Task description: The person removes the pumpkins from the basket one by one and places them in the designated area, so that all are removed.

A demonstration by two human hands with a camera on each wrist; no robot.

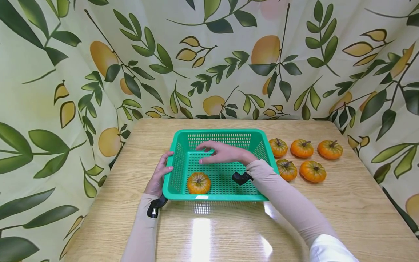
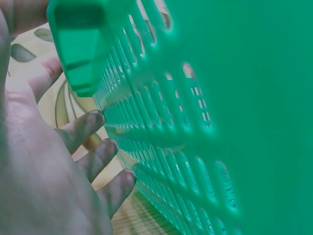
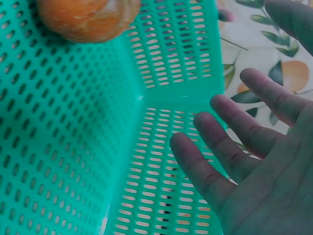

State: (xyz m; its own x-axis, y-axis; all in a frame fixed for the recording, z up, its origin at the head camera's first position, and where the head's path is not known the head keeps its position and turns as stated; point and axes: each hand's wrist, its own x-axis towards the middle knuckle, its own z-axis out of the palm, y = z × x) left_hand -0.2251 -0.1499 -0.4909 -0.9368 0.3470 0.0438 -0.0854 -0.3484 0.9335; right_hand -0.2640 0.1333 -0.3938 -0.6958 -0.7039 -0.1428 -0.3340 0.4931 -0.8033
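Observation:
A green plastic basket (image 1: pixel 226 197) with slotted walls stands on the table. Inside it, near the front left corner, lies a small orange pumpkin (image 1: pixel 199 183), partly seen also in the right wrist view, where the pumpkin (image 3: pixel 88 17) is at the top. My left hand (image 1: pixel 159 174) holds the basket's left rim, with thumb and index finger over the edge; in the left wrist view the other fingers (image 2: pixel 120 188) lie against the outer wall. Above the basket's inside hovers my right hand (image 1: pixel 222 153), its fingers spread and relaxed, holding nothing and apart from the pumpkin.
Several small pumpkins (image 1: pixel 313 171) sit on the table (image 1: pixel 353 203) right of the basket, the closest ones beside its right wall. A curtain (image 1: pixel 235 72) printed with leaves and fruit hangs behind and at both sides.

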